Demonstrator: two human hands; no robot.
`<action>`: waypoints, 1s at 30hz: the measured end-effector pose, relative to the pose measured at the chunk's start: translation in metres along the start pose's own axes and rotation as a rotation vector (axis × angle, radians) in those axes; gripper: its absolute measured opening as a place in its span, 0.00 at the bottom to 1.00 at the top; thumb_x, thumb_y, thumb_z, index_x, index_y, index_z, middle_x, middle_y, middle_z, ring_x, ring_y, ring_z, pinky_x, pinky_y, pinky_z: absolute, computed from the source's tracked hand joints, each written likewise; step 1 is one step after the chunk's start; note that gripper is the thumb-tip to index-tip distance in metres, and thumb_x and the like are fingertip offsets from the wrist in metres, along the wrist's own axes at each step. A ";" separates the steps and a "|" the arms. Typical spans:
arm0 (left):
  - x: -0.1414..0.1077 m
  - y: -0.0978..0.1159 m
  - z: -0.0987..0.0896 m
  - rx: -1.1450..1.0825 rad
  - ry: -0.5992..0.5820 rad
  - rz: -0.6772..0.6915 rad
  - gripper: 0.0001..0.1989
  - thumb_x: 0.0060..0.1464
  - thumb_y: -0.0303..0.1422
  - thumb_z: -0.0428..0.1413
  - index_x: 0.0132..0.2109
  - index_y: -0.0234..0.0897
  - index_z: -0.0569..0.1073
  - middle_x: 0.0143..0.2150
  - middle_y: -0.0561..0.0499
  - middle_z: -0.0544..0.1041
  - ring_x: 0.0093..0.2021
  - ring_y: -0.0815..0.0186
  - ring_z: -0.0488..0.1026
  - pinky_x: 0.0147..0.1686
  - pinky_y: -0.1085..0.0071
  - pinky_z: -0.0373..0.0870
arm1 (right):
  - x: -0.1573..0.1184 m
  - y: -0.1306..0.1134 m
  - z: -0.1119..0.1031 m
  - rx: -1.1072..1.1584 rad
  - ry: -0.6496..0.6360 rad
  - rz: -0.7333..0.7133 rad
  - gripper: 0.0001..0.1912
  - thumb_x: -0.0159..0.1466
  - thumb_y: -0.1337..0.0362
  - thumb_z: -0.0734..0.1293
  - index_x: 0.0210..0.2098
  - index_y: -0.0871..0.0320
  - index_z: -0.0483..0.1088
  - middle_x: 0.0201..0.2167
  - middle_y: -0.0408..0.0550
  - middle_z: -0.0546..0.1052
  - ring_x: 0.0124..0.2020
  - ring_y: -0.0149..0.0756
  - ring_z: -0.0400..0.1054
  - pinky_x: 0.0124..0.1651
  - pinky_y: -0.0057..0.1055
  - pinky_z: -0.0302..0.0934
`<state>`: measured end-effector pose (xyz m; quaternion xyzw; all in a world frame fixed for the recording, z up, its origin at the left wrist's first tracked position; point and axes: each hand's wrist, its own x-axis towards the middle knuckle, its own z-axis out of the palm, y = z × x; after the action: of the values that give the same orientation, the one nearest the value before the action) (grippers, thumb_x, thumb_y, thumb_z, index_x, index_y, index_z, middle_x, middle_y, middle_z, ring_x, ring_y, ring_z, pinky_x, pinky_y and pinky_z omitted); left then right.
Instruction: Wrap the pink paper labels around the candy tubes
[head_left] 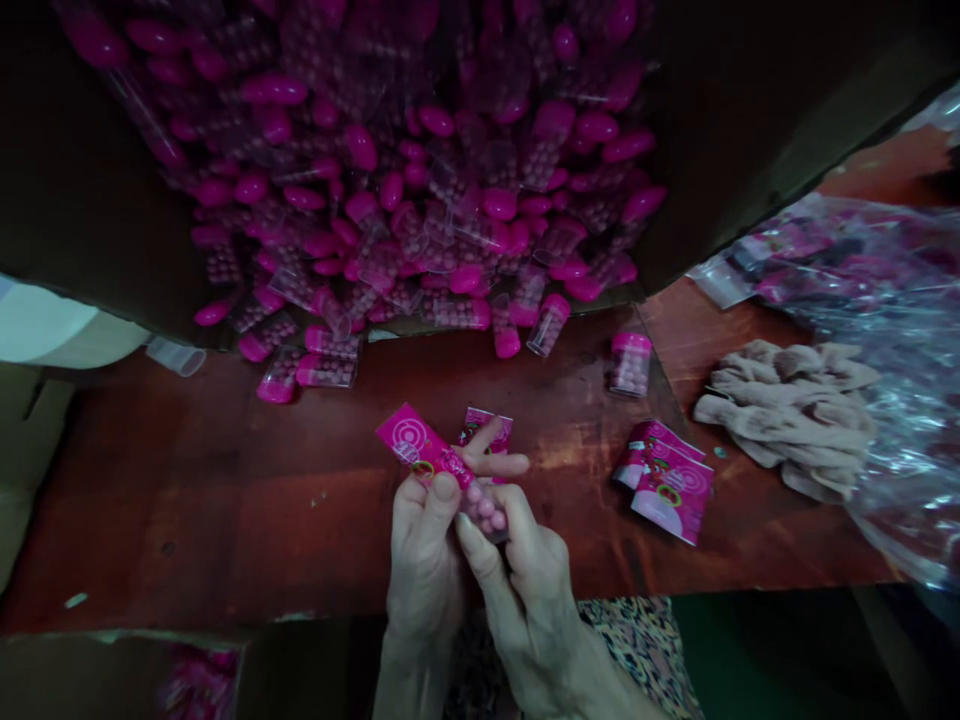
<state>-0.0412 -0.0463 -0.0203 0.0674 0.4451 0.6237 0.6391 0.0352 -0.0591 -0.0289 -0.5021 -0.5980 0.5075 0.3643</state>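
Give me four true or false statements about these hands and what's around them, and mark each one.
1. Both hands wear gloves. False: the left hand and right hand are bare.
2. The right hand holds a clear tube of pink balls. True.
3. The left hand pinches a pink sachet. True.
4. The magenta-capped tubes are heaped in a metal bin. False: they spill from a brown cardboard carton.
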 end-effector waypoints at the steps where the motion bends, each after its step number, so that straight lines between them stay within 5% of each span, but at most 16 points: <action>1: -0.003 -0.001 0.002 0.016 0.008 -0.013 0.10 0.50 0.38 0.56 0.36 0.36 0.76 0.38 0.43 0.80 0.38 0.59 0.76 0.39 0.64 0.71 | -0.001 -0.001 0.000 -0.018 0.027 -0.015 0.04 0.65 0.66 0.56 0.36 0.56 0.61 0.24 0.41 0.69 0.22 0.29 0.66 0.24 0.23 0.59; 5: -0.011 -0.001 0.006 0.047 0.010 -0.022 0.08 0.47 0.37 0.59 0.34 0.37 0.76 0.39 0.44 0.80 0.40 0.56 0.75 0.40 0.63 0.70 | -0.003 -0.005 0.000 0.001 0.067 -0.030 0.06 0.65 0.66 0.55 0.38 0.57 0.62 0.22 0.41 0.68 0.20 0.29 0.64 0.23 0.24 0.57; 12: -0.005 0.000 -0.010 -0.023 -0.055 -0.062 0.14 0.53 0.41 0.53 0.38 0.36 0.76 0.43 0.42 0.79 0.48 0.55 0.72 0.49 0.58 0.65 | 0.003 -0.010 -0.010 0.059 -0.093 0.089 0.05 0.65 0.63 0.57 0.37 0.56 0.63 0.22 0.39 0.67 0.21 0.27 0.63 0.24 0.22 0.57; 17: -0.002 -0.001 -0.008 -0.042 0.016 -0.007 0.19 0.57 0.43 0.46 0.39 0.33 0.75 0.45 0.41 0.78 0.50 0.55 0.71 0.52 0.58 0.62 | 0.005 -0.007 -0.010 0.032 -0.164 0.119 0.08 0.65 0.59 0.58 0.38 0.56 0.62 0.21 0.38 0.66 0.20 0.27 0.63 0.22 0.21 0.56; 24: -0.010 -0.003 0.001 0.006 -0.010 0.020 0.12 0.53 0.40 0.52 0.33 0.38 0.76 0.38 0.44 0.80 0.54 0.54 0.67 0.53 0.57 0.60 | -0.010 -0.001 0.000 -0.121 -0.082 0.109 0.11 0.66 0.56 0.55 0.39 0.55 0.62 0.21 0.40 0.68 0.19 0.30 0.66 0.22 0.24 0.59; 30: -0.009 0.001 -0.011 0.092 -0.066 -0.063 0.17 0.56 0.42 0.49 0.35 0.36 0.76 0.46 0.43 0.77 0.56 0.55 0.65 0.57 0.58 0.55 | -0.003 -0.001 -0.004 -0.036 -0.096 0.015 0.08 0.66 0.62 0.56 0.43 0.56 0.62 0.24 0.41 0.73 0.21 0.29 0.69 0.24 0.23 0.63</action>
<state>-0.0475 -0.0588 -0.0218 0.1035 0.4539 0.5796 0.6688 0.0394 -0.0606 -0.0268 -0.4881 -0.6202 0.5227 0.3222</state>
